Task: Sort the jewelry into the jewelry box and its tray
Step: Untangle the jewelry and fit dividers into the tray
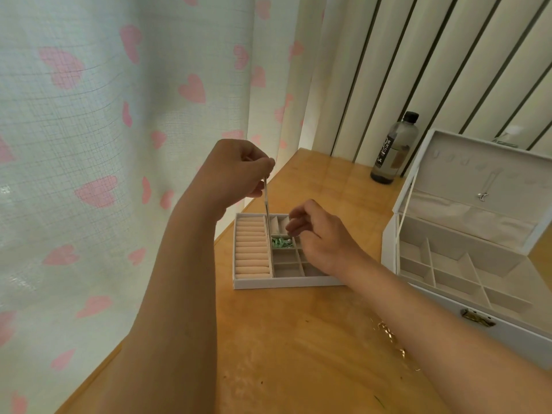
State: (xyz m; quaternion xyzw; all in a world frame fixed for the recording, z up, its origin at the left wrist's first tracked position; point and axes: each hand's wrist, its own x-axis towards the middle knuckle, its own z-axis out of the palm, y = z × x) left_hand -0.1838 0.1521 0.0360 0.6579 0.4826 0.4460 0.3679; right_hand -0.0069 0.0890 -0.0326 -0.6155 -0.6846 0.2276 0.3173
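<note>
Two hands over the white tray (280, 282) on the desk (298, 348): left hand (236, 171) pinches a thin silver chain (265, 201) hanging into the tray; right hand (321, 234), fingers curled, possibly pinches its lower end (beside a green piece (280, 242)). Jewelry box (513, 336) open, right.

A home, likely a bedroom corner — a sheer curtain (104, 130) printed with pink hearts hangs left of a wooden table (298, 339), cream panelled wall (418, 70) behind, a drink bottle (392, 150) at the far edge.
</note>
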